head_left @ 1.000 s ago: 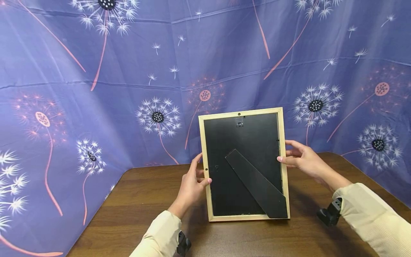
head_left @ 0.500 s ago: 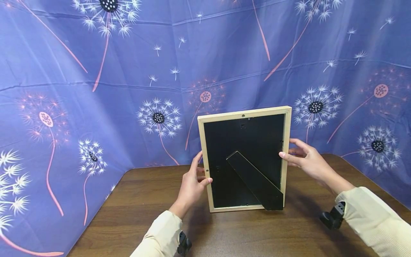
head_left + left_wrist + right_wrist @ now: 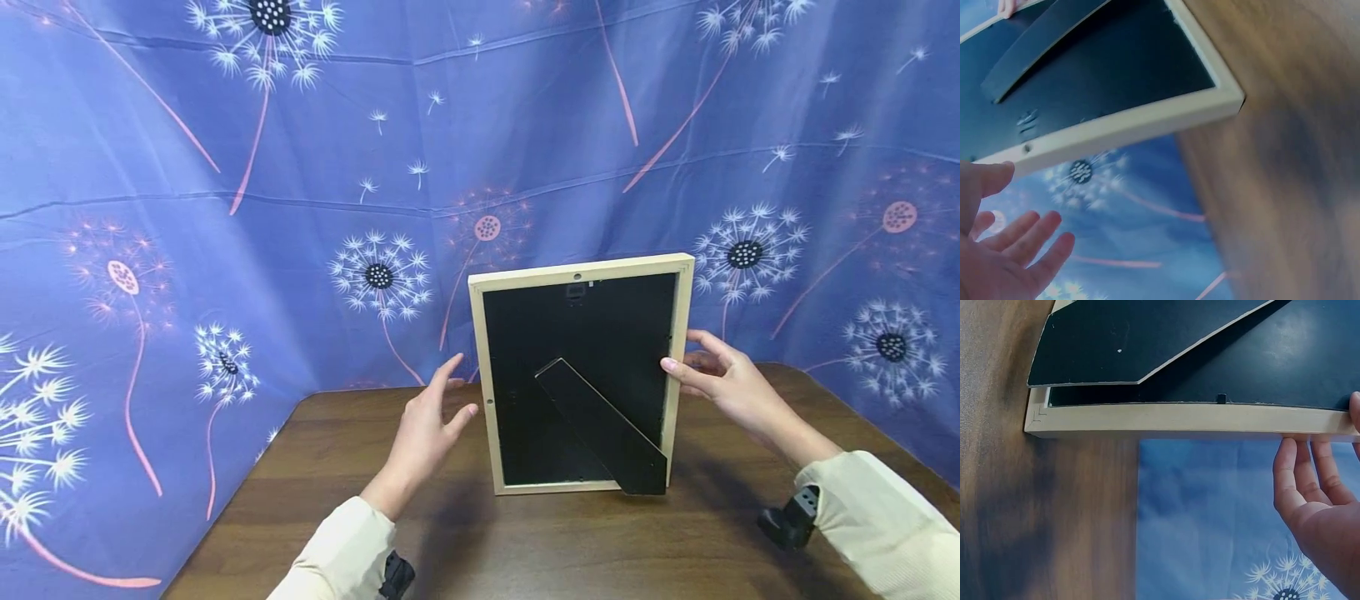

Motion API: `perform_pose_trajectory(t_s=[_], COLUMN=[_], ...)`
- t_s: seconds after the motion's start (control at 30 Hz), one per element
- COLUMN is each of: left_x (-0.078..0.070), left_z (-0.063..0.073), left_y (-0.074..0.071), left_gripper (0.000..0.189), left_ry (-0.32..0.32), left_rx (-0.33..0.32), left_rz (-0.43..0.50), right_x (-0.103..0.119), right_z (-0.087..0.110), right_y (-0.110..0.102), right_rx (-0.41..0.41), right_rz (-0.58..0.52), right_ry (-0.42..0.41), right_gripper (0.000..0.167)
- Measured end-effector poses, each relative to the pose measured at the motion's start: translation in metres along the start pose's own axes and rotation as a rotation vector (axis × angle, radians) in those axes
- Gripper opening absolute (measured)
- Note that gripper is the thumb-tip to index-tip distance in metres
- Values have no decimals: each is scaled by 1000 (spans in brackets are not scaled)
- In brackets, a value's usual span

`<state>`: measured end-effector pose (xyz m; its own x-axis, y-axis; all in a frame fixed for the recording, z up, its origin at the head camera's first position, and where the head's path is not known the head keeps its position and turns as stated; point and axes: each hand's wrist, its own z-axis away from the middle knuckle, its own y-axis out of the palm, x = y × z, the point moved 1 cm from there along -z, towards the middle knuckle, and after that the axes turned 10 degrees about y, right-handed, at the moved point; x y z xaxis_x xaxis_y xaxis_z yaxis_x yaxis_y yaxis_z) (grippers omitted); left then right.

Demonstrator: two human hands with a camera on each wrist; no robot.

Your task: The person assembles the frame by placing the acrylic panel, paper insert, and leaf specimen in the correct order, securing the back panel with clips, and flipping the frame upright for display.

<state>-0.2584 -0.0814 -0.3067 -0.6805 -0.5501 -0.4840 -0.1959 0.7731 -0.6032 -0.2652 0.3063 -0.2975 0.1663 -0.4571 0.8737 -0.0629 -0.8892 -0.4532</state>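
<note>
A picture frame [image 3: 585, 383] with a pale wood rim and black backing stands on the table, its back toward me. Its black easel leg [image 3: 611, 433] slants down to the lower right corner and stands slightly out from the backing. My right hand [image 3: 723, 387] grips the frame's right side, thumb on the back edge and fingers along the outer side, as the right wrist view also shows. Just off the left side, my left hand [image 3: 427, 421] is spread with thumb and fingers apart, holding nothing. In the left wrist view its fingers [image 3: 1032, 244] are clear of the wood rim.
The brown wooden table [image 3: 322, 500] reaches back to a blue cloth [image 3: 300, 317] printed with dandelions, which hangs behind and along both sides. A black wrist device [image 3: 789, 518] sits at the right sleeve, another [image 3: 396, 575] at the left.
My left hand has let go of the frame and drawn back to the left. The frame's base has moved back and it now stands more upright. My right hand keeps its grip.
</note>
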Motion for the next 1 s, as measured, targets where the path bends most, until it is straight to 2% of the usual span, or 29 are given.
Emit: perform_pose_trajectory(t_s=[0.13, 0.3, 0.4, 0.6, 0.77, 0.87, 1.0], left_x=[-12, -30, -43, -59, -61, -58, -54], left_z=[-7, -25, -40, -59, -61, -58, -53], left_y=[-15, -22, -22, -19, -22, -24, -27], left_gripper=[64, 64, 65, 68, 68, 68, 68], left_ry=[67, 157, 172, 170, 175, 165, 147], left_rx=[-61, -123, -132, -85, -80, -90, -102], left_rz=[-90, -132, -114, -26, -3, 27, 64], right_x=[-4, -10, -15, -20, -17, -14, -9], right_z=[4, 12, 17, 23, 23, 20, 16], right_y=[-5, -14, -17, -18, -13, -8, -2], right_rx=[-30, -61, -82, -103, -98, -89, -87], right_rz=[27, 78, 74, 37, 10, 19, 55], right_ry=[-5, -13, -27, -80, -85, -76, -76], right_gripper=[61, 63, 60, 46, 51, 58, 56])
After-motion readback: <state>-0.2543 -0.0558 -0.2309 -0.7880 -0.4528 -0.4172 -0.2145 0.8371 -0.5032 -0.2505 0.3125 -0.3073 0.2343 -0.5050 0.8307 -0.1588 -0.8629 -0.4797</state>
